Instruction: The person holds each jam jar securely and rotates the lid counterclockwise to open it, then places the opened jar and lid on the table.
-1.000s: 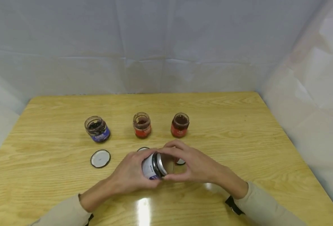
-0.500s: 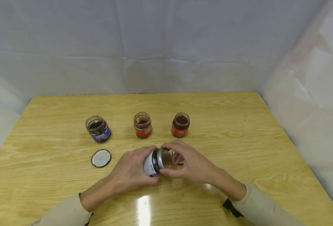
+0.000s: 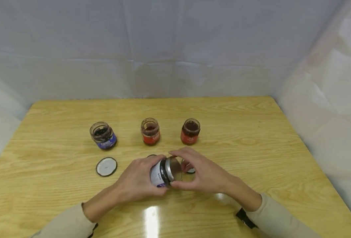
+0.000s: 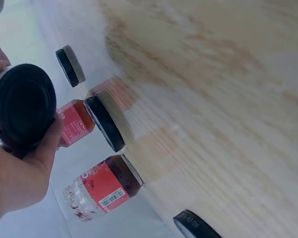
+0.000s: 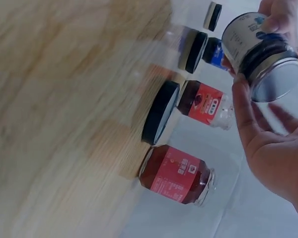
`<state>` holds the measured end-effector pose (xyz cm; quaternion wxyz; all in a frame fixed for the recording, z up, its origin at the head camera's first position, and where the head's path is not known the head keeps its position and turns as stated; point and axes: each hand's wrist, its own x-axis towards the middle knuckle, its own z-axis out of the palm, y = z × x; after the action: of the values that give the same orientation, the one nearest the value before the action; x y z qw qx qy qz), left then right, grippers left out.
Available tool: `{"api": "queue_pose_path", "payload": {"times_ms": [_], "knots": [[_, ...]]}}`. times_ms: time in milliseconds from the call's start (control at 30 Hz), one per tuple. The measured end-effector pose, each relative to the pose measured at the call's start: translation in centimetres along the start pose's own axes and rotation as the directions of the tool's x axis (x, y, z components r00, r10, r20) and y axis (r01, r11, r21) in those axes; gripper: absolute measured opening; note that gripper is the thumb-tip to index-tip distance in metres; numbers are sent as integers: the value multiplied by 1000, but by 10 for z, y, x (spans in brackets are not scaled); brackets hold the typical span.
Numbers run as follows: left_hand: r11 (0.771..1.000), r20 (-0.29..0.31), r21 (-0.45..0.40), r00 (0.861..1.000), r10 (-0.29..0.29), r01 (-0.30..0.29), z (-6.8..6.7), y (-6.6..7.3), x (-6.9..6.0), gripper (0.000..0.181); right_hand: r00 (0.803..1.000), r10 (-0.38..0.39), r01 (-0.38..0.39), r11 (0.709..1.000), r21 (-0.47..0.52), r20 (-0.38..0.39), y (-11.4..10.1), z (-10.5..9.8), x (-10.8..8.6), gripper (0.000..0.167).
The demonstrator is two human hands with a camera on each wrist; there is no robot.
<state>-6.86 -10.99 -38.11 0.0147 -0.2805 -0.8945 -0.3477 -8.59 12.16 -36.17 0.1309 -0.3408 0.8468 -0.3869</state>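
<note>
Tilted on its side above the table, a jar point(image 3: 156, 175) with a white label, dark contents and a silver lid point(image 5: 277, 79) is between both hands. My left hand point(image 3: 135, 181) grips its body. My right hand point(image 3: 206, 173) has thumb and forefinger pinching the lid's rim, other fingers bent beside it. The jar's black base point(image 4: 25, 106) faces the left wrist view. Behind the hands stand an uncovered blue-labelled jar point(image 3: 103, 136) and two uncovered red-labelled jars, one in the middle point(image 3: 150, 132) and one to the right point(image 3: 190, 132).
A loose lid point(image 3: 106, 166), pale inside with a black rim, lies left of the hands. Two more lids, one in the middle point(image 5: 192, 50) and one nearer the right wrist camera point(image 5: 160, 113), are mostly hidden by the hands in the head view. The wooden table point(image 3: 241, 129) meets pale sheeting behind.
My right fingers have shifted slightly around the lid, the far ones bending in beside it. The jar has turned only a little in my left hand. The standing jars have not moved.
</note>
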Motion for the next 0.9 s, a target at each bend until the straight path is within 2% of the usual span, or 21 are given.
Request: {"api": "queue_pose_path", "payload": {"times_ms": [100, 200, 300, 433, 567, 667, 733, 900], "knots": [[998, -23, 55, 1000, 2, -1, 0, 0, 1, 68, 993, 117, -116, 992, 51, -12, -3, 3, 0, 74], [996, -38, 87, 999, 0, 3, 1, 0, 1, 67, 984, 176, -174, 982, 68, -29, -6, 7, 1, 70], [998, -30, 69, 1000, -9, 11, 2, 0, 2, 65, 987, 158, -155, 986, 54, -44, -7, 9, 2, 65], [999, -8, 32, 1000, -18, 18, 3, 0, 1, 65, 995, 85, -83, 996, 43, -47, -5, 8, 1, 62], [999, 30, -21, 999, -41, 41, 3, 1, -1, 66, 1000, -3, 3, 1000, 27, -27, 0, 6, -1, 60], [998, 44, -36, 998, -46, 48, 2, 1, -2, 66, 1000, -22, 22, 999, 34, 4, 2, 5, -1, 60], [999, 39, -21, 998, -44, 44, 3, 1, -2, 67, 1000, 4, -5, 999, 52, 21, 2, 5, -2, 66], [998, -1, 55, 1000, -17, 17, 3, 1, 0, 70, 986, 163, -165, 983, 79, 34, -2, 7, -3, 79]]}}
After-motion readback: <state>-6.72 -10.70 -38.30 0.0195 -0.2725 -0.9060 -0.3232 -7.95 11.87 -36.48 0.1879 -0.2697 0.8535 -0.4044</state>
